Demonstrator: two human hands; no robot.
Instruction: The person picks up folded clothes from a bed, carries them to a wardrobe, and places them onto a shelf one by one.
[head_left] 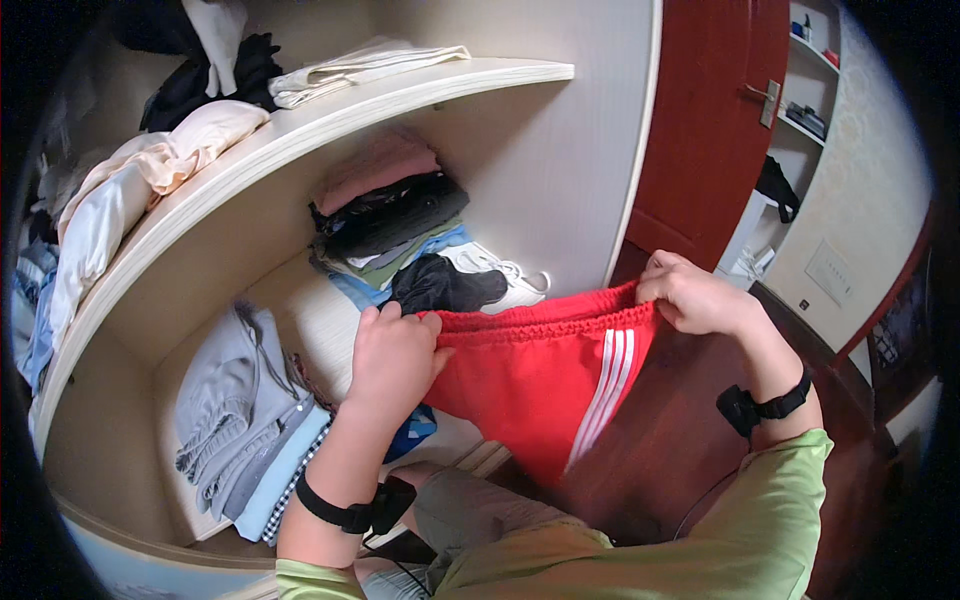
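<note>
Red shorts with white side stripes hang stretched out by their gathered waistband between my two hands. My left hand is closed on the waistband's left end, and my right hand pinches its right end. Behind the shorts, inside the wardrobe, a black garment and a white garment with a drawstring lie in front of a folded stack. To the left of my left hand is a pile of folded clothes, with grey trousers on top. A bit of blue cloth shows below my left hand.
The wardrobe's upper shelf carries a folded cream cloth and loose garments. A stack topped by a pink garment stands at the back of the lower compartment. A red door stands beyond the side panel, over a dark floor.
</note>
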